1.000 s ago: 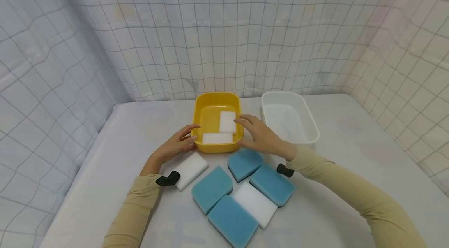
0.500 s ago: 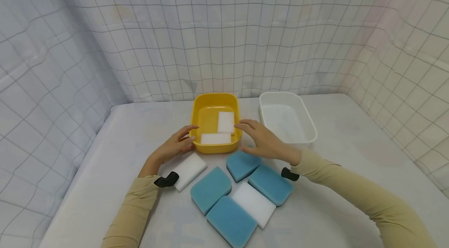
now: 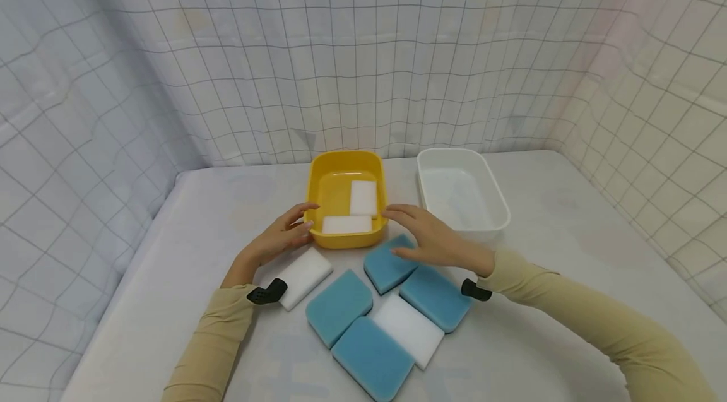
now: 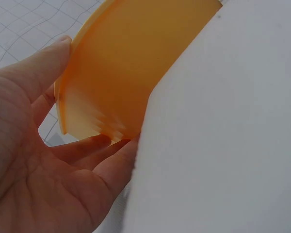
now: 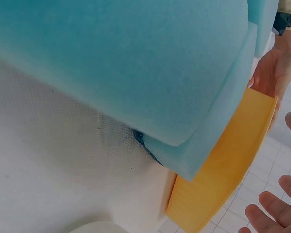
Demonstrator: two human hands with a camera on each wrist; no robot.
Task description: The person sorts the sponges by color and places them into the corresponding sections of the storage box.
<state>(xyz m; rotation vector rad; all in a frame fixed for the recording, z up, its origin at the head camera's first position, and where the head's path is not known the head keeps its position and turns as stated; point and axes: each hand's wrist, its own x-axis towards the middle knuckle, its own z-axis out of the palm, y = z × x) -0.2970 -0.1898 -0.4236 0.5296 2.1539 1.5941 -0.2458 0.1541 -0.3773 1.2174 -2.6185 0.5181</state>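
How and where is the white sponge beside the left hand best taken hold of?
Probably across its long sides, from above and the right, at the end nearest the yellow tub. The white sponge lies flat, apart from the nearest blue sponge, leaving finger room there; the left hand and its wrist camera crowd the left side.

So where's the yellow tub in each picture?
Head: yellow tub in the middle, left of the white tub.
Left wrist: top middle, left of the big white sponge.
Right wrist: lower right, beside the blue sponges.
Shared landmark: the left hand, at the yellow tub in all three.
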